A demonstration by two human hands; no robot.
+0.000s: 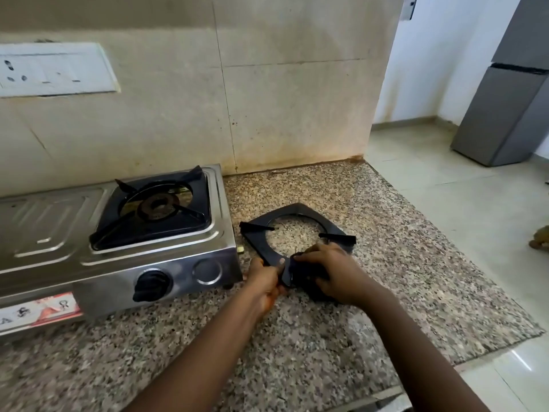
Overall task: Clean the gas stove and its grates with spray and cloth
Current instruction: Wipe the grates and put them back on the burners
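Two black metal grates are in play here. One square black grate [154,211], four prongs angled toward the middle, sits on the brushed stainless-steel gas stove [118,251], framing a single round rust-brown burner [156,206]. The other, a loose square black grate with a wide round opening [294,230], lies flat on the speckled grey-and-brown granite surface [297,337], just right of the stove, the stone showing through its hole.

Both hands work at its near corner. The left hand [264,282] pinches the grate's edge, thumb on top, fingers curled under. The right hand [329,272] is closed around a crumpled dark cloth [309,281], pressing it against that same corner, so the hands sit close together, nearly touching.

On the stove front: one ribbed black plastic knob [150,285] and one round embossed steel disc [208,270] beside it. The stove top is glossy, with stamped raised ridges to the left.

Behind, beige wall tiles [282,99] look stained and mottled, with one white switch plate [53,69] upper left. One tall grey refrigerator [505,93] stands on the pale tiled floor at right.
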